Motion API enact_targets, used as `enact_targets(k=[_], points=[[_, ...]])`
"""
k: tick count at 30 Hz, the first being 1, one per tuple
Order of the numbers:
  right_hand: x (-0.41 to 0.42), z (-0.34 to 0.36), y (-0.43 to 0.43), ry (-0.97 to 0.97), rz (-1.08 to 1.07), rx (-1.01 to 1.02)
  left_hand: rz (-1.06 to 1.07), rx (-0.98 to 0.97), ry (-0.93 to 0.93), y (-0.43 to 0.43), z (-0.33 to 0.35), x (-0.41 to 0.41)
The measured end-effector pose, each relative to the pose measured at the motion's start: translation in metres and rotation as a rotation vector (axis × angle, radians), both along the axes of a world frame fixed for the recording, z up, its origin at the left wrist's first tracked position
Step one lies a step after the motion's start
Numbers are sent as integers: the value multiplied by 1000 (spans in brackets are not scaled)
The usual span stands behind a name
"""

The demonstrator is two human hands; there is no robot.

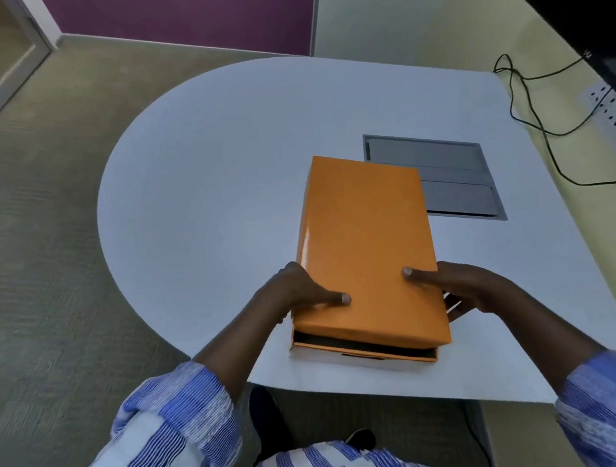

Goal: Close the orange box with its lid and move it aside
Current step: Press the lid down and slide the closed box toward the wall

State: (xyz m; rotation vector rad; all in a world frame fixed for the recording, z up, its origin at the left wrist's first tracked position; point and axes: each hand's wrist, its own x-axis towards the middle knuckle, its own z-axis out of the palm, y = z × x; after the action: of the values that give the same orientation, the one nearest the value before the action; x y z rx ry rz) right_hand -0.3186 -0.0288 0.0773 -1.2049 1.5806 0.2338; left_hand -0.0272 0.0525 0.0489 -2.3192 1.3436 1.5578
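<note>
A glossy orange lid (366, 243) lies over the orange box (363, 352) near the front edge of the white table (203, 190). At the near end the lid sits raised, so a dark gap and the box's front wall show beneath it. My left hand (300, 293) grips the lid's near left edge, thumb flat on top and fingers down the side. My right hand (465, 287) holds the near right edge the same way, thumb on top and fingers under the side.
A grey recessed cable hatch (454, 188) sits in the table just behind and right of the box. Black cables (533, 112) and a white power strip (614, 117) lie along the right wall below a dark screen (583, 9). Carpet lies to the left.
</note>
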Motion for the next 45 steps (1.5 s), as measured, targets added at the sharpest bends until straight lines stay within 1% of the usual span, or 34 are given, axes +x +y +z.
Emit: enact_targets(k=[2, 5, 8, 10, 12, 14, 16, 19, 22, 24, 27, 31, 36, 41, 45], points=[[-7, -3, 13, -19, 49, 60, -29, -19, -39, 13, -2, -5], [-14, -9, 28, -38, 106, 134, 30, -134, -47, 28, -6, -12], [-18, -15, 40, -96, 88, 121, 109, -179, -9, 42, -6, -14], [-20, -16, 46, -122, 93, 80, 134, -198, 61, 49, -4, -15], [-22, -16, 50, -133, 105, 42, 99, -189, 137, 54, 1, -15], [-23, -17, 53, -146, 106, 24, 53, -144, 168, 58, 4, -13], [-25, -17, 54, -156, 102, 20, 34, -110, 140, 61, 5, -13], [-28, -18, 54, -161, 110, 15, 29, -130, 90, 64, 2, -18], [-31, -19, 53, -165, 114, 15, 26, -138, 94, 67, 2, -21], [-34, -18, 51, -163, 128, 19, 37, -133, 182, 69, 6, -21], [-40, -18, 46, -166, 124, 27, 158, -94, 350, 75, 14, -20], [-46, -22, 44, -187, 115, 46, 290, -93, 402, 85, 9, -22], [-48, -24, 42, -222, 147, 66, 298, -89, 385, 85, 6, -27], [-48, -24, 43, -231, 225, 98, 269, -59, 266, 80, 2, -27], [-44, -32, 50, -205, 229, 50, 182, -82, 194, 80, 0, -31]])
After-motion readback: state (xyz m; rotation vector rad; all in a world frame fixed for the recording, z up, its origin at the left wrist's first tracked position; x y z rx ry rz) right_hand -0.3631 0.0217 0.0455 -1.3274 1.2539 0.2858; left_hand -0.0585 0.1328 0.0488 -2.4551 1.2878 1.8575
